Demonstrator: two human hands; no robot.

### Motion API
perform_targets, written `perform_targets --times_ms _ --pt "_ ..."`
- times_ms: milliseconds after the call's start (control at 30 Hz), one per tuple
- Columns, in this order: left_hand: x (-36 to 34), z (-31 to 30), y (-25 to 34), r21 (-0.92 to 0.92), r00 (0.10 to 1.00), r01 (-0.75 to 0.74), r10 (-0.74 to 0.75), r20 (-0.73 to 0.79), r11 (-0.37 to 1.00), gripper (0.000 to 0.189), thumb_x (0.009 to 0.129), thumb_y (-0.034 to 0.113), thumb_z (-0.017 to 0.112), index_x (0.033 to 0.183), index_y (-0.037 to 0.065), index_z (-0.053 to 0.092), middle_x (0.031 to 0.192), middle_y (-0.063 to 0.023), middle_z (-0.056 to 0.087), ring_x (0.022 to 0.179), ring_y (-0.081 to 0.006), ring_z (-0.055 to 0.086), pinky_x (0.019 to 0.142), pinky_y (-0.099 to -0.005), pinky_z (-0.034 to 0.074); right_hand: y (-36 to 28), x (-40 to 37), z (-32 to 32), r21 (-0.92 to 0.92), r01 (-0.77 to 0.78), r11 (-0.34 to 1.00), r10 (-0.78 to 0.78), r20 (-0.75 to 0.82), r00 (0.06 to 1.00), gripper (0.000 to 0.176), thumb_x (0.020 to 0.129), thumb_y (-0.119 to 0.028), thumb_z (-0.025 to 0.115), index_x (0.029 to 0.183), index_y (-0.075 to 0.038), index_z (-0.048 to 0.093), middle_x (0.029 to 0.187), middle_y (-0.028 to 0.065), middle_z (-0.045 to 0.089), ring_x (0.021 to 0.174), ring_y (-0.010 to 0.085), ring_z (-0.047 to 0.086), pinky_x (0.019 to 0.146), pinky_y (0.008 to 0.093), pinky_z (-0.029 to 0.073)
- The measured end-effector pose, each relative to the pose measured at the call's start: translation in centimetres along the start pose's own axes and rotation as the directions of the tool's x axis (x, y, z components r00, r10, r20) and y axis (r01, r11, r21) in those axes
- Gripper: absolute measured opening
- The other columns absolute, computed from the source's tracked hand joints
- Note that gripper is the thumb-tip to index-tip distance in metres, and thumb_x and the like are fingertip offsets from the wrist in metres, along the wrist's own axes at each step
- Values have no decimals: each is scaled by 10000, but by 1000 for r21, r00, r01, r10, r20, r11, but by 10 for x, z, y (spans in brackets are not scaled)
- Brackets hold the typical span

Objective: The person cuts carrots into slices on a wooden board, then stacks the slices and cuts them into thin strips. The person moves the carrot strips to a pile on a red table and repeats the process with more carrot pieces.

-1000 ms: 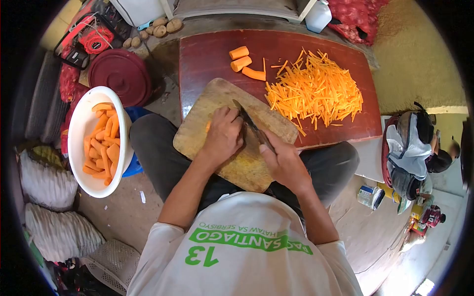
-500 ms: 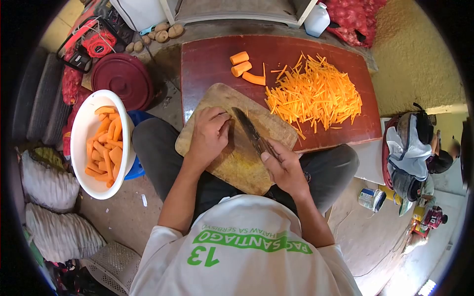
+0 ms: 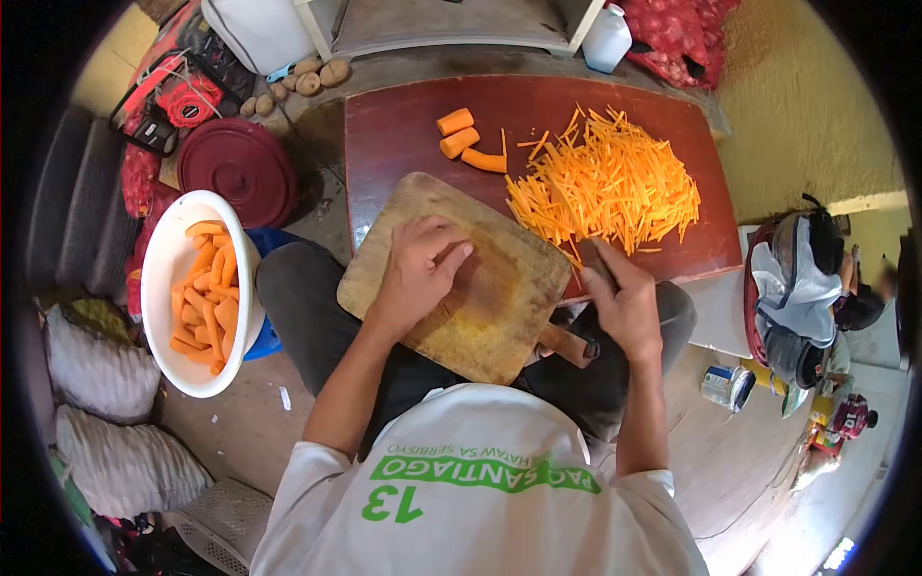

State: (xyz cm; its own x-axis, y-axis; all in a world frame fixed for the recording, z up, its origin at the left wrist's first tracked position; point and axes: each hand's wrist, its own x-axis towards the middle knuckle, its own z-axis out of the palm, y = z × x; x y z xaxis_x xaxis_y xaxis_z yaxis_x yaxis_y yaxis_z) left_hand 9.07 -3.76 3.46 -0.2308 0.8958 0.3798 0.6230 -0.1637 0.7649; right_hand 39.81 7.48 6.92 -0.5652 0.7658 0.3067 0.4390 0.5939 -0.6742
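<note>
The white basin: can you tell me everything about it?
The basin is white, smooth and deep, with a wide rounded rim. It looks like plastic. It looks oval from here, but the camera bends shapes, so it might really be round. Inside is a heap of orange carrots, some long, some short and chunky. It is at the person's left, beside the bent knee. Something blue peeks out beside it, perhaps from underneath. Neither hand touches it.

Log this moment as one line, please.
left hand: over cutting board | right hand: by carrot shreds, grip unclear | red table: three thick carrot pieces | white basin: carrots
</note>
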Motion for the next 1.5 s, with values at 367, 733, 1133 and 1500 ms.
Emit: perform_targets --times_ms 367,733,1133,1500 --pt "104 66 47 203 909 -292 206 361 935 371 812 259 954 1118 91 830 1203 -64 724 1239 -291 630 1171 -576 292 -43 -28 -14 -451 300 841 -235 194 952 489 898 -138 765 1355 17 683 1104 145 726 921 300 740 839 424 625" --pt "133 86 21 281 884 -463 414 218 841 184 965 162 823 1127 82 788 1107 -71 753 1024 -288 701 996 -499 438 -32 -49 -25 -304 111 946 -97 61 993 471 935 -118 772 1371 42 690 1091 206 761 919 339 778 831 437 642" --pt "-33 -71 -2 346 963 -14 -80 257 938 418 835 147 907 1215 40 770 1189 -188 696 1083 -404 683 963 -470 558 -60 -48 21 413 -327 850 235 257 937 444 982 -80 814 1390 62 712 1156 202 819 1019 165 776 902 335 605" --pt "-4 3 3 175 949 -156 99 301 972 323 865 -48 752 1186 -20 736 1155 -201 652 1116 -430 648 977 -480 540 -65 -33 28 392 -444 805 326 333 885 417 1024 -98 779 1386 84 679 1102 241 795 988 206 773 892 357 598"
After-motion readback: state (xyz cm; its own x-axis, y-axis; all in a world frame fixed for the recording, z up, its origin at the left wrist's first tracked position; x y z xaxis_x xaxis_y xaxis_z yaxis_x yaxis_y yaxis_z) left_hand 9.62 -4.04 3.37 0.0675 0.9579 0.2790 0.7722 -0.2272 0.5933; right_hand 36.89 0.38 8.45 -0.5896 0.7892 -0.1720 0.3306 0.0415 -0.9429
